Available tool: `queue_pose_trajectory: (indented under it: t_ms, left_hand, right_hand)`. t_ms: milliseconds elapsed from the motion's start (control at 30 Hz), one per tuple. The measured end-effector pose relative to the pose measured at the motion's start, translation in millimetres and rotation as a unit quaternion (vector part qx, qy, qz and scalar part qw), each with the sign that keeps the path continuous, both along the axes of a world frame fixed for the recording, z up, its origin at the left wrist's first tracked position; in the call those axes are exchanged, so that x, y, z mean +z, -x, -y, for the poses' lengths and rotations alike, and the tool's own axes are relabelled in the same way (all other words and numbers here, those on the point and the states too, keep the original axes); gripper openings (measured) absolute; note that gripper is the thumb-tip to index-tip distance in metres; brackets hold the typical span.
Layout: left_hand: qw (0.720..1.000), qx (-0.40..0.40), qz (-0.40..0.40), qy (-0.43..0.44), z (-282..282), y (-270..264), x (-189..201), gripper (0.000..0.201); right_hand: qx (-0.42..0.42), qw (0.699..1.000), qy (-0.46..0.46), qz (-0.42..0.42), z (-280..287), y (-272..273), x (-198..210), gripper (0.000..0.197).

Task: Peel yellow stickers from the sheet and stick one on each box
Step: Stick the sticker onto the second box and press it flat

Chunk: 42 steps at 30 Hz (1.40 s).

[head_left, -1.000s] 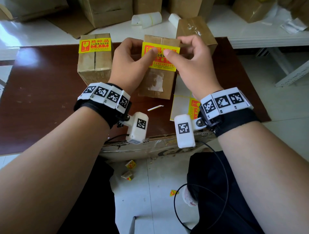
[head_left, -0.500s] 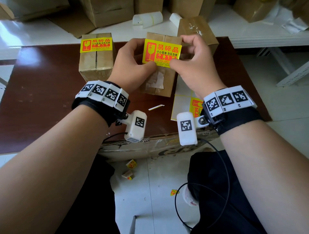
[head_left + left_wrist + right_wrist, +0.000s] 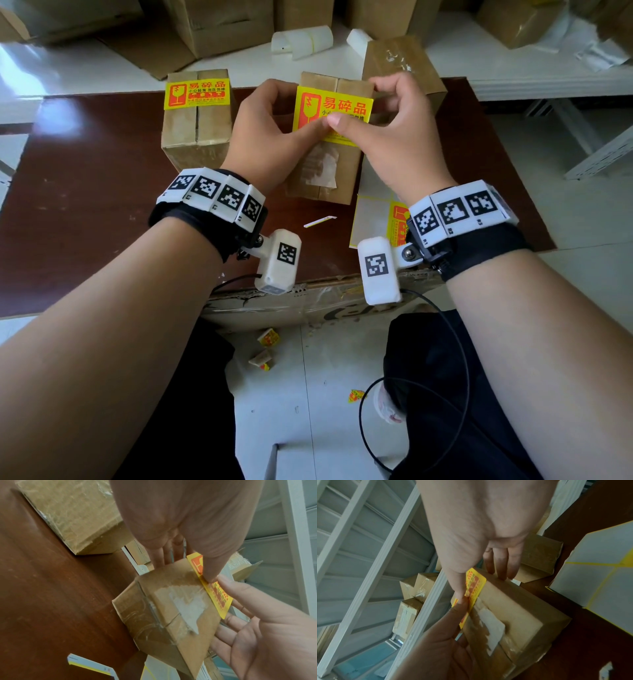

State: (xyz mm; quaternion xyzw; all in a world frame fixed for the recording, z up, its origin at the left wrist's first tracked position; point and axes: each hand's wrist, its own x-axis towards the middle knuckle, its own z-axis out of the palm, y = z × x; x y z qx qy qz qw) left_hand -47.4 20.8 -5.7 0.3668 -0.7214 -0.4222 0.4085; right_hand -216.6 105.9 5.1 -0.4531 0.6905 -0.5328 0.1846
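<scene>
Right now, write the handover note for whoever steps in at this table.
Left hand: grips the middle brown cardboard box, thumb pressing the yellow rectangular warning sticker on its top.
Right hand: fingers curled on the same box's far right edge, thumb pressing the sticker beside the left thumb.
Done: the left brown cardboard box already carries its yellow sticker.
Left: finish smoothing this sticker; the brown box behind the right hand shows no sticker on its visible faces.
The white sticker sheet lies under the right wrist with at least one sticker remaining.
</scene>
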Motion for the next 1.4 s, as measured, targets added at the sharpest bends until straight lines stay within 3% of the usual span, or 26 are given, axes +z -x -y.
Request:
queue_pose_trajectory:
  t_ms: [200,433,600,733,833,1133,1400]
  left_hand:
    - [1.0,-0.027,0.012,0.006,11,-4,-8,0.051]
    - [0.998,-0.047,-0.018,-0.042,17,-2,-13,0.031]
    - [0.995,0.026,-0.062,-0.075,11,5,-8,0.011]
    - [0.995,0.044,-0.07,-0.047,3,9,-7,0.03]
    - [0.995,0.042,-0.078,-0.046,4,9,-8,0.029]
    - [0.99,0.053,-0.091,-0.095,12,6,-11,0.024]
    - [0.993,0.061,-0.068,-0.08,4,9,-5,0.032]
  right_hand:
    - [-0.003,1.0,0.001,-0.016,2,5,-3,0.056]
    - [-0.023,0.999,0.02,0.038,10,16,-7,0.012]
    - [0.004,0.998,0.028,0.056,5,8,-2,0.024]
    - [0.014,0.999,0.031,0.025,1,2,-1,0.038]
    - [0.019,0.999,0.022,0.017,1,5,-2,0.038]
    - [0.008,0.999,0.03,0.037,7,12,-6,0.013]
    - [0.027,0.999,0.017,0.026,0,4,0,0.036]
